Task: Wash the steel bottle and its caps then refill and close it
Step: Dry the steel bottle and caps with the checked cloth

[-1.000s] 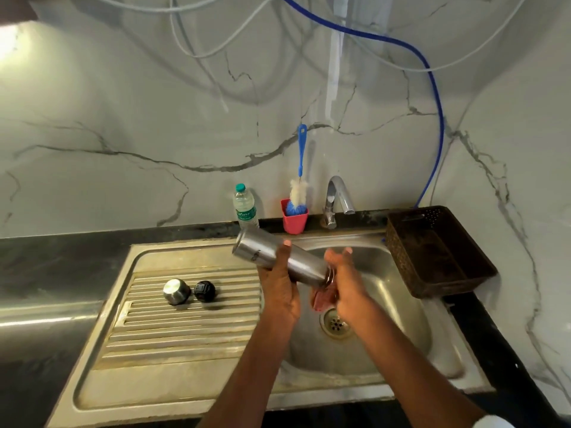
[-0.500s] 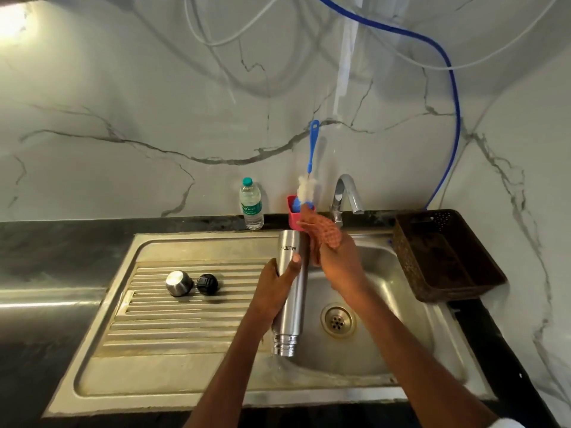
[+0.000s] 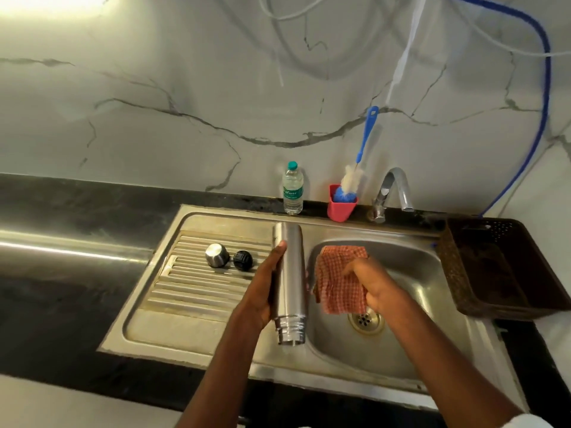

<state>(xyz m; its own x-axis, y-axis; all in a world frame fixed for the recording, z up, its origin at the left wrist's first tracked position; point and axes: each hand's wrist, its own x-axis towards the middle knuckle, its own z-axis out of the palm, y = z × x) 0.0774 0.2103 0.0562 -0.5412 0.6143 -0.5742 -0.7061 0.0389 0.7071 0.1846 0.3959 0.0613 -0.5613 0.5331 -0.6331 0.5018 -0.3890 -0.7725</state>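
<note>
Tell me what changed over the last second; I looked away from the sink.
The left hand swung the bottle from lying tilted across the basin to mouth-down. The right hand, first at the bottle's mouth, then rubbing the cloth near its base, now holds the cloth beside it, apart. Both caps stayed on the drainboard; the brush stayed in its cup.

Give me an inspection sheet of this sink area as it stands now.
Surface: steel sink set in a dark counter.
Job's things: steel bottle held mouth toward the camera; steel cap and black cap on the ribbed drainboard.
Clutter: plastic bottle, brush in red cup, brown basket.
Grippers: left hand holds the bottle; right hand grips a checked cloth.
Cables: blue hose, white cables on the wall.
Surroundings: marble wall, tap.
</note>
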